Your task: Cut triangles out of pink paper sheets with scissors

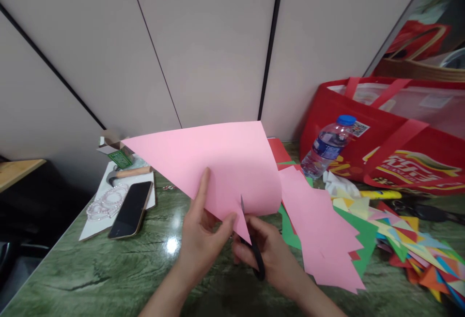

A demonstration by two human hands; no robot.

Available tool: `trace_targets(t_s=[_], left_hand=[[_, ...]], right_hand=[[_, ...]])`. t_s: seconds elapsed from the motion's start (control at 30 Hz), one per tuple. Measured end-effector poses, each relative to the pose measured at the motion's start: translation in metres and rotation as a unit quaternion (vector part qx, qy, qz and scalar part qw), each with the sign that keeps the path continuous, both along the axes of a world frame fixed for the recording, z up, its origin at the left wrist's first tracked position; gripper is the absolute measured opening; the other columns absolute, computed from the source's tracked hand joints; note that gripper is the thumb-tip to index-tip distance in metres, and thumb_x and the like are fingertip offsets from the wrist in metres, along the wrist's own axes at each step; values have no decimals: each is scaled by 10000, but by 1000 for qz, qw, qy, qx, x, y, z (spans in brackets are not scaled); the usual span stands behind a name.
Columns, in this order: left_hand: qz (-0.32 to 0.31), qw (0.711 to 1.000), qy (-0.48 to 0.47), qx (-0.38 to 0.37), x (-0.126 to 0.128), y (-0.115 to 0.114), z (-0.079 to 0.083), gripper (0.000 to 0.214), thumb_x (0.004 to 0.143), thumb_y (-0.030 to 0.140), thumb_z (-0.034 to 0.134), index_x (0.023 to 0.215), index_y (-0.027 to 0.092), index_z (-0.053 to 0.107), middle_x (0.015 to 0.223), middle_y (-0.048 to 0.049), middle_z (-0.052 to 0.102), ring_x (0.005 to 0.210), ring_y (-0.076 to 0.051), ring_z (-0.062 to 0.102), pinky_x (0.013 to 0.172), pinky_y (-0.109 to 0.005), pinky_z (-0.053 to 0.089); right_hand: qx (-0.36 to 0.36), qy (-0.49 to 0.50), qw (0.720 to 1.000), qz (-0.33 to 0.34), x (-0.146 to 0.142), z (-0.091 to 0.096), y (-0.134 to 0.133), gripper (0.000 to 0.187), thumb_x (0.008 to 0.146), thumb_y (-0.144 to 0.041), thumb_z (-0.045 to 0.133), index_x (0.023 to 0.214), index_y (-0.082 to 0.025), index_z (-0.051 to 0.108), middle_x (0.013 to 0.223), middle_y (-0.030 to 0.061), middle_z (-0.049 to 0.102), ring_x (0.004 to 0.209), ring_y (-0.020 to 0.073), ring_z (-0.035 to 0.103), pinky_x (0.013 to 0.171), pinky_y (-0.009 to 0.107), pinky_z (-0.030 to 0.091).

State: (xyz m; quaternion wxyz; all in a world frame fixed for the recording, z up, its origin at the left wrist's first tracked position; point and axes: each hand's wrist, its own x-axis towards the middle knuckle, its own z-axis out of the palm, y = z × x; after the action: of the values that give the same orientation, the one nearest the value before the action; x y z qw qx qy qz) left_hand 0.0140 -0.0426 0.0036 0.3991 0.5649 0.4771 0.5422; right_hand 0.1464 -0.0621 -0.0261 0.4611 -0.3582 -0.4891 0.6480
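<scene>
Pink sheet, held above the green tabletop; left hand, fingers pinching its lower edge. Black-handled scissors, gripped by fingers of the right hand; one blade showing over the sheet; the other apparently behind it.

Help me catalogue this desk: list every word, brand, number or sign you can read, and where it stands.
"HUANLE…", on the red bag; ending unclear, larger characters above not clearly legible.
QR code, on the same bag; too small to decode.
Bottle label: lettering too blurred.
Green box: print too small.
</scene>
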Motion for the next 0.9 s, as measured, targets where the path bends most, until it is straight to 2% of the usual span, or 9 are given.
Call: trace_targets(t_s=[0.2,0.4,0.67,0.9], left_hand=[[0,1000,-14,-8,2,-1,1,814,720,283,692,1422,307,281,1440,-84,392,1159,-286,538,889,-421,509],[-2,1000,-9,-10,2,-2,2,813,731,279,678,1430,296,262,1474,-91,339,1188,-280,514,901,-406,500],[-7,1000,-17,-11,2,-3,5,829,725,285,683,1435,286,255,1447,-102,384,1163,-295,537,881,-420,515],[2,1000,-1,-15,2,-3,5,827,726,294,683,1434,295,254,1443,-97,389,1114,-283,574,831,-404,547]], right_hand=[[4,4,1000,-11,-3,-3,-1,247,693,-308,726,711,-186,512,620,-63,485,527,84,484,480,199,404],[-8,8,1000,-13,-5,-1,-1,270,684,-352,727,719,-191,514,635,-62,478,499,80,486,467,212,446],[-24,13,999,-24,-8,-6,-1,271,657,-355,749,764,-191,563,610,-74,451,439,64,449,402,198,415],[-19,-2,999,-33,-9,-6,-2,277,721,-438,670,773,-185,572,592,-68,451,408,58,427,364,193,384]])
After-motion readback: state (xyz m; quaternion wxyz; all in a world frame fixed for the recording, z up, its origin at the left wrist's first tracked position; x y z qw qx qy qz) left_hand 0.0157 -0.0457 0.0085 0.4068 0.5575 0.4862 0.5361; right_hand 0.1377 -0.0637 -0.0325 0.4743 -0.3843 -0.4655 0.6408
